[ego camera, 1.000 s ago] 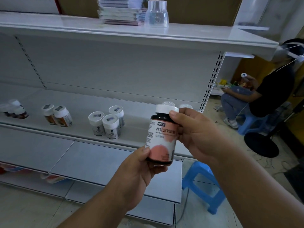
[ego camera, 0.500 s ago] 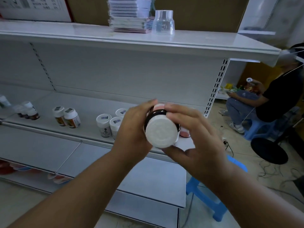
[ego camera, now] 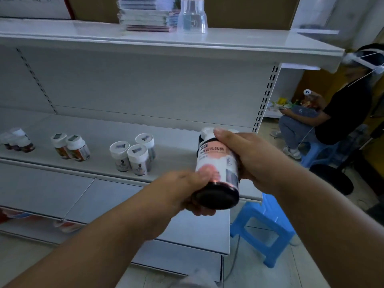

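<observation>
Both hands, left hand (ego camera: 182, 190) and right hand (ego camera: 251, 159), hold a tilted bottle (ego camera: 217, 169).

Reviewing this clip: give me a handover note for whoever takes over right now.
Left hand grips the base of the dark round bottle with white cap and pink-and-white label.
Right hand grips its upper half.
Bottle: in the air, tilted, base toward the camera, before the white metal shelf.
Done: bottle in hand, closed.
Left: likely stand it on the shelf, right of the three white-capped jars.
</observation>
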Demonstrator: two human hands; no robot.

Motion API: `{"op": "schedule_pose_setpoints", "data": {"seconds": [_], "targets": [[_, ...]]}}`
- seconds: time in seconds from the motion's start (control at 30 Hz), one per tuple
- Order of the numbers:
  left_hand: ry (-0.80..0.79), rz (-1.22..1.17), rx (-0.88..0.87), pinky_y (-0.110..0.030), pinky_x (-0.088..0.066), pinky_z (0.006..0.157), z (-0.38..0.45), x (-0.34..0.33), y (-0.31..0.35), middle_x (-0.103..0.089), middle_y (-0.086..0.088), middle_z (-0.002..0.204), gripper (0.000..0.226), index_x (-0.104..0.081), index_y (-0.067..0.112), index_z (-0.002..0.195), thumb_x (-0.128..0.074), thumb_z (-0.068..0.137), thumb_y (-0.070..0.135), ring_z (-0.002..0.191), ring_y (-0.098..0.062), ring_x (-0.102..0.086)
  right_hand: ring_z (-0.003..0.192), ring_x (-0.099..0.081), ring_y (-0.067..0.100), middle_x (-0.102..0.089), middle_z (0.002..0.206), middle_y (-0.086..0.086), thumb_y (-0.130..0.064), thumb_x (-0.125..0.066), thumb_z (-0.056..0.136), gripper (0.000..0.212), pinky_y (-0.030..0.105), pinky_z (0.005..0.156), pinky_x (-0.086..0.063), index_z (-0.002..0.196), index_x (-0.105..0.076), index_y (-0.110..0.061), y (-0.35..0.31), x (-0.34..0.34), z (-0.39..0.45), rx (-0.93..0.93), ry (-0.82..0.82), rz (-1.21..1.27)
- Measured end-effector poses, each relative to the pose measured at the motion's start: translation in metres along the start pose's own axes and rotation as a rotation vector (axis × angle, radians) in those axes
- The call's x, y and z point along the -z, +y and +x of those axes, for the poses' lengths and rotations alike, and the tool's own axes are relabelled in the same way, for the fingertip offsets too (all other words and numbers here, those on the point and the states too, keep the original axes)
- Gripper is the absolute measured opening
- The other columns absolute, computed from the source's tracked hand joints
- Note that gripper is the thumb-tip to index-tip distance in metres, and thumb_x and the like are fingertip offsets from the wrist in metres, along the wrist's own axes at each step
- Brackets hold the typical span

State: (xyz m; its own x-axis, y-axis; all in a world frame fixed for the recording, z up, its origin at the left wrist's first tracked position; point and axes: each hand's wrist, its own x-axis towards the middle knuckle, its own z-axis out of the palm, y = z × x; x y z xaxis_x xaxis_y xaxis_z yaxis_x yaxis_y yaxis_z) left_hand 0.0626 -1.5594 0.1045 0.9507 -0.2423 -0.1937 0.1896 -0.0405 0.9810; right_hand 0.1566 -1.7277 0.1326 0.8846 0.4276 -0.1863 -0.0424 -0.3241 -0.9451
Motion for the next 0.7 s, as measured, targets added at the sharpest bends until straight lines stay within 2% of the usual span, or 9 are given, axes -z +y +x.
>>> {"op": "schedule_pose_setpoints", "data": {"seconds": [0.07,0.17,0.23,0.27,0.33,0.4,0.47,0.57,0.7], "targets": [[0.031,-0.22,0.13,-0.04,-0.048,0.075,0.007,-0.011,0.004,-0.07,-0.024,0.091,0.071,-0.077,0.008,0.096,-0.07,0.065,0.072,0.069,-0.027,-0.064,0.076,-0.066,0.04,-0.072,0.088,0.017,-0.067,-0.062,0.078,0.061,0.054,0.077,-0.055,0.1,-0.068,-0.011,0.011,0.004,0.007,-0.156,0.001,0.11],[0.015,-0.3,0.242,-0.042,-0.047,0.08,0.02,-0.017,0.001,-0.066,-0.023,0.088,0.074,-0.078,0.006,0.097,-0.066,0.066,0.073,0.07,-0.028,-0.062,0.057,-0.058,0.026,-0.063,0.068,0.013,-0.074,-0.058,0.075,0.066,0.028,0.05,-0.047,0.098,-0.068,-0.013,0.03,0.008,0.015,-0.235,0.042,0.103],[0.032,-0.3,0.267,-0.04,-0.048,0.08,0.028,-0.019,-0.005,-0.068,-0.023,0.09,0.079,-0.076,0.003,0.103,-0.072,0.062,0.071,0.071,-0.028,-0.063,0.059,-0.062,0.032,-0.067,0.071,0.018,-0.073,-0.058,0.077,0.064,0.036,0.055,-0.053,0.097,-0.068,-0.013,0.038,0.013,0.019,-0.197,0.054,0.067],[0.046,-0.268,0.26,-0.039,-0.049,0.079,0.032,-0.02,-0.008,-0.069,-0.021,0.091,0.079,-0.073,0.002,0.106,-0.073,0.063,0.068,0.073,-0.027,-0.064,0.069,-0.066,0.039,-0.07,0.081,0.022,-0.071,-0.059,0.077,0.062,0.046,0.066,-0.058,0.098,-0.068,-0.014,0.04,0.016,0.02,-0.163,0.053,0.068],[0.098,-0.095,0.205,-0.04,-0.051,0.082,0.039,-0.022,-0.017,-0.074,-0.013,0.09,0.07,-0.07,0.009,0.108,-0.076,0.067,0.064,0.079,-0.024,-0.069,0.084,-0.069,0.04,-0.073,0.091,0.017,-0.063,-0.059,0.082,0.05,0.061,0.08,-0.055,0.101,-0.069,-0.017,0.044,0.021,0.022,-0.055,0.058,0.043],[0.151,0.161,0.115,-0.038,-0.053,0.086,0.047,-0.023,-0.024,-0.076,0.001,0.09,0.05,-0.068,0.025,0.105,-0.073,0.071,0.06,0.087,-0.016,-0.071,0.082,-0.071,0.026,-0.074,0.088,0.003,-0.053,-0.058,0.089,0.033,0.058,0.078,-0.056,0.101,-0.067,-0.024,0.045,0.028,0.021,0.072,0.077,-0.098],[0.193,0.369,0.025,-0.026,-0.054,0.079,0.058,-0.023,-0.033,-0.073,0.014,0.095,0.035,-0.063,0.037,0.106,-0.073,0.078,0.054,0.086,-0.001,-0.067,0.082,-0.071,0.016,-0.073,0.089,-0.005,-0.049,-0.065,0.085,0.026,0.05,0.079,-0.058,0.103,-0.064,-0.031,0.041,0.036,0.019,0.159,0.093,-0.26],[0.288,0.634,-0.11,-0.012,-0.045,0.074,0.076,-0.019,-0.051,-0.063,0.023,0.099,0.037,-0.052,0.044,0.111,-0.074,0.081,0.048,0.09,0.006,-0.06,0.084,-0.067,0.006,-0.069,0.094,-0.013,-0.047,-0.075,0.07,0.046,0.039,0.082,-0.057,0.112,-0.059,-0.036,0.039,0.045,0.015,0.198,0.174,-0.466],[0.431,0.879,-0.289,-0.022,-0.042,0.09,0.091,-0.012,-0.09,-0.058,0.015,0.113,0.05,-0.052,0.035,0.127,-0.065,0.083,0.055,0.105,-0.006,-0.052,0.086,-0.064,0.007,-0.059,0.104,-0.017,-0.051,-0.072,0.062,0.055,0.039,0.079,-0.055,0.113,-0.057,-0.038,0.055,0.051,0.021,0.23,0.296,-0.623]]}}
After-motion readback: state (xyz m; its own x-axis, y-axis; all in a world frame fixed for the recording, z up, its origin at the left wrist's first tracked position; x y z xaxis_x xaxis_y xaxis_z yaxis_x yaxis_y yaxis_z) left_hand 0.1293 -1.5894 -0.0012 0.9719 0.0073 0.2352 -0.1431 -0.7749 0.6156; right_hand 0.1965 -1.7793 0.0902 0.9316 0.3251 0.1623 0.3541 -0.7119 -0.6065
